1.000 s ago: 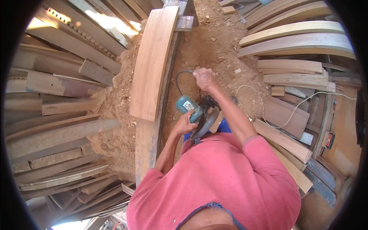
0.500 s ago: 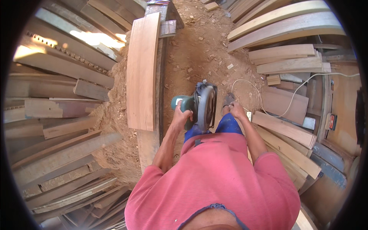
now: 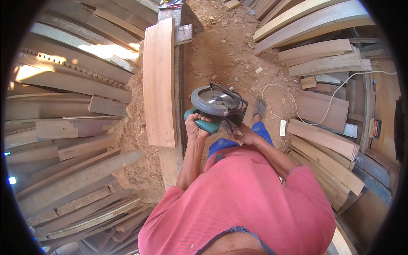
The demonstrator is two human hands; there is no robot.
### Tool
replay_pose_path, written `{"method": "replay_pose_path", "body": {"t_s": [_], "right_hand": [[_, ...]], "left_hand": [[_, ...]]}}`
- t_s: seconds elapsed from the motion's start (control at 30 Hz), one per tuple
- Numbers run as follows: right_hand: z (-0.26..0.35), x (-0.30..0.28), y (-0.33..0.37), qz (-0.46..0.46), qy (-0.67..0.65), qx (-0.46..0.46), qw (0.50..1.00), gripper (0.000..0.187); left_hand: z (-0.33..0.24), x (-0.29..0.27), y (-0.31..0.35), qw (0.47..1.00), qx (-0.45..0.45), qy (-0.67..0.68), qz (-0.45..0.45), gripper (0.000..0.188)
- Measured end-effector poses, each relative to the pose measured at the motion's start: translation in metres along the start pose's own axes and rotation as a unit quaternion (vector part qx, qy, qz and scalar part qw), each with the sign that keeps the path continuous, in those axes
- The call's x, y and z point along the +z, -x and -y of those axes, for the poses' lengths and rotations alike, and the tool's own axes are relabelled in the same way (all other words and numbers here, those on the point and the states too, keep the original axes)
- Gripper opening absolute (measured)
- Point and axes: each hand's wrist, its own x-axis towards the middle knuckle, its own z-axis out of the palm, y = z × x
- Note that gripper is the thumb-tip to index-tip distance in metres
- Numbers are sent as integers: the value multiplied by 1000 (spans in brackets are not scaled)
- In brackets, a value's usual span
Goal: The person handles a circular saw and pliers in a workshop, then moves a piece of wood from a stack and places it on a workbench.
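Note:
My left hand [image 3: 198, 126] is wrapped round the green handle of a circular saw [image 3: 209, 102]. The saw is tilted so that its round blade and grey guard show on top. My right hand [image 3: 244, 136] is close by the saw's lower right side, below its base plate. Its fingers look bent together, and whatever they hold is hidden. To the left of the saw a long reddish plank [image 3: 159, 85] lies along a narrow wooden bench [image 3: 180, 93], apart from both hands.
Stacked boards [image 3: 63, 102] line the left side, and more planks [image 3: 318, 55] are piled on the right. A pale cord [image 3: 327, 121] loops over the ground near a white power strip [image 3: 282, 128]. Sawdust and wood chips cover the ground [image 3: 216, 55].
The saw has turned over in my left hand, so its blade side now faces up. My right hand has moved left from beside my leg to the saw.

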Motion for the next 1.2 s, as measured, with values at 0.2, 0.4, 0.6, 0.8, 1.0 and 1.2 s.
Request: {"method": "replay_pose_path", "body": {"t_s": [0.2, 0.4, 0.6, 0.8, 1.0, 1.2], "right_hand": [[93, -48, 64, 75, -162, 0, 984, 32], [137, -100, 28, -246, -169, -168, 939, 24], [152, -136, -58, -413, -130, -220, 874, 24], [177, -117, -94, -402, -158, -273, 860, 22], [122, -113, -126, -179, 268, 77, 944, 35], [-32, -114, -80, -314, 30, -1, 949, 35]], "left_hand": [[5, -25, -11, 996, 38, -69, -44, 6], [16, -30, 25, 915, 154, -370, -50, 38], [4, -62, 52, 764, 115, -634, 27, 44], [13, -60, 64, 709, 128, -685, 109, 56], [9, -46, 59, 689, 78, -694, 193, 60], [1, -35, 48, 710, 96, -667, 207, 55]]}}
